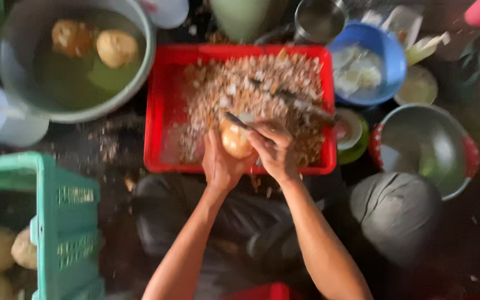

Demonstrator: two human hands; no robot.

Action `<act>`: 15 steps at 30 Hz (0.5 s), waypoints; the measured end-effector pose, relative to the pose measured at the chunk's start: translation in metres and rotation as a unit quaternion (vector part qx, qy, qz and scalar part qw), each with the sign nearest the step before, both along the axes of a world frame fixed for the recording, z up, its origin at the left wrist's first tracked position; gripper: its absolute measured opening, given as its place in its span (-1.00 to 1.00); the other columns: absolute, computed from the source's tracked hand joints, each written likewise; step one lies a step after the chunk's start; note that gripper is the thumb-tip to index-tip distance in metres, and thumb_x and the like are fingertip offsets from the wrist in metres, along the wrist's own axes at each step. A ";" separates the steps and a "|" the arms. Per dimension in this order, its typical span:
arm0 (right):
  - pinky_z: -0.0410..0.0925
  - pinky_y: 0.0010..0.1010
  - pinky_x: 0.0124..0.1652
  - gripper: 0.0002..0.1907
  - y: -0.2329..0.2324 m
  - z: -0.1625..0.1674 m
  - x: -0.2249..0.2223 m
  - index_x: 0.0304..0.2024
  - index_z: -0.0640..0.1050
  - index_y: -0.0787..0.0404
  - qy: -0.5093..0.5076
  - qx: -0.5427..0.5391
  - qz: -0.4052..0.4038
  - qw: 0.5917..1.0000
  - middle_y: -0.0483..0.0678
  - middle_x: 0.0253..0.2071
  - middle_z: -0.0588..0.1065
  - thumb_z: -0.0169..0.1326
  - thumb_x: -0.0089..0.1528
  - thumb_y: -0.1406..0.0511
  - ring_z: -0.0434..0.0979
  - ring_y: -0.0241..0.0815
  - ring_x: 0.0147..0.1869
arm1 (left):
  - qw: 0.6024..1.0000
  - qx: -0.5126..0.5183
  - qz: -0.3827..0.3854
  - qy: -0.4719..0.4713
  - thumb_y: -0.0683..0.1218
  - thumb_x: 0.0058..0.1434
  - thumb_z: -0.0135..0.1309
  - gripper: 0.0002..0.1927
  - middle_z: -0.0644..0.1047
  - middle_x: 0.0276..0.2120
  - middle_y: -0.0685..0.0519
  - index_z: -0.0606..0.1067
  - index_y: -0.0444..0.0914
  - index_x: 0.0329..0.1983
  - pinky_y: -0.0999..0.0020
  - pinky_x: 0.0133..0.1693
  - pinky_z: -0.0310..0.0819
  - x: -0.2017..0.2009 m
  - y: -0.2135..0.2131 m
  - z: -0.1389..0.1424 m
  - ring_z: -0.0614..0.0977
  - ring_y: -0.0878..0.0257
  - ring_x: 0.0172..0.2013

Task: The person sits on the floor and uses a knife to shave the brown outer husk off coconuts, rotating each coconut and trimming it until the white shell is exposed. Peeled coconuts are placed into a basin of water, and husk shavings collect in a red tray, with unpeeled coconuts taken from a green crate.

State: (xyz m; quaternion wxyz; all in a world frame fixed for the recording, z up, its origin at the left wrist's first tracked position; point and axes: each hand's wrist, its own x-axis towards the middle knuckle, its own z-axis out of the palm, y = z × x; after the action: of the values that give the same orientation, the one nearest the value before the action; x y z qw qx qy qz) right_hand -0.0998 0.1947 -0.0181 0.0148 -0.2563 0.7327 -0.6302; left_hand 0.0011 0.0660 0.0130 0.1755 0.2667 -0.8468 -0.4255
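My left hand (220,164) cups a round, pale brown peeled fruit (235,141) over the near edge of a red tray (159,111). My right hand (273,147) grips a small knife (237,120) whose dark blade lies across the top of the fruit. The tray is heaped with brown and white peelings (256,89). Both forearms reach up from the bottom of the view.
A grey basin (12,66) of murky water with two peeled fruits (116,48) sits at upper left. A green crate (65,222) with unpeeled fruits stands at lower left. A blue bowl (393,55) and a metal bowl (445,150) are on the right.
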 end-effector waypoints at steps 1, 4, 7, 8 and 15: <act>0.42 -0.48 -0.11 -0.83 0.001 -0.003 0.000 -0.19 0.63 0.31 -0.015 -0.009 0.005 1.000 -0.05 -0.09 0.51 0.22 0.30 0.30 0.53 -0.27 -0.04 | 1.000 -0.027 0.004 -0.013 0.20 -0.16 0.51 -0.06 0.47 0.02 -0.19 0.30 -0.24 0.18 -0.02 -0.06 0.49 -0.001 -0.001 0.002 0.55 -0.18 0.03; 0.37 -0.49 -0.14 -0.80 0.002 -0.008 -0.001 -0.06 0.66 0.34 -0.163 -0.014 -0.037 0.986 -0.06 -0.21 0.58 0.20 0.37 0.31 0.45 -0.31 -0.13 | 0.991 -0.127 -0.010 0.031 0.25 -0.23 0.53 0.05 0.45 0.03 -0.26 0.26 -0.33 0.18 -0.05 -0.03 0.47 -0.007 -0.009 0.007 0.53 -0.23 0.02; 0.38 -0.45 -0.08 -0.80 0.002 -0.008 -0.002 -0.03 0.68 0.29 -0.266 -0.145 -0.080 0.950 -0.09 -0.14 0.57 0.18 0.36 0.32 0.50 -0.30 -0.06 | 0.984 -0.162 -0.054 0.047 0.26 -0.42 0.53 0.24 0.42 0.02 -0.35 0.22 -0.43 0.22 -0.08 -0.06 0.45 -0.019 -0.020 0.011 0.52 -0.27 -0.02; 0.40 -0.41 -0.03 -0.82 0.002 -0.007 -0.003 -0.04 0.67 0.28 -0.182 -0.091 -0.065 0.977 -0.06 -0.10 0.59 0.16 0.37 0.32 0.53 -0.27 0.00 | 0.989 -0.124 -0.080 0.000 0.23 -0.42 0.54 0.19 0.44 0.02 -0.32 0.24 -0.39 0.22 -0.07 -0.08 0.47 -0.023 -0.022 0.011 0.53 -0.25 -0.03; 0.44 -0.26 0.02 -0.85 -0.007 0.012 -0.013 -0.19 0.70 0.19 0.175 0.148 0.007 0.973 0.02 -0.13 0.61 0.19 0.27 0.28 0.60 -0.07 0.02 | 0.993 -0.075 -0.092 0.008 0.14 0.00 0.42 -0.21 0.53 -0.01 -0.21 0.38 -0.25 0.22 0.00 -0.03 0.57 -0.028 -0.019 0.000 0.62 -0.13 -0.02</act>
State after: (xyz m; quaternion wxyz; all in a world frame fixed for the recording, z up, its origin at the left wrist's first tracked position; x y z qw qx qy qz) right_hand -0.1129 0.1881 -0.0058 -0.0717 -0.3629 0.8072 -0.4600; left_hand -0.0273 0.0471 0.0130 0.1622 0.1702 -0.8957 -0.3773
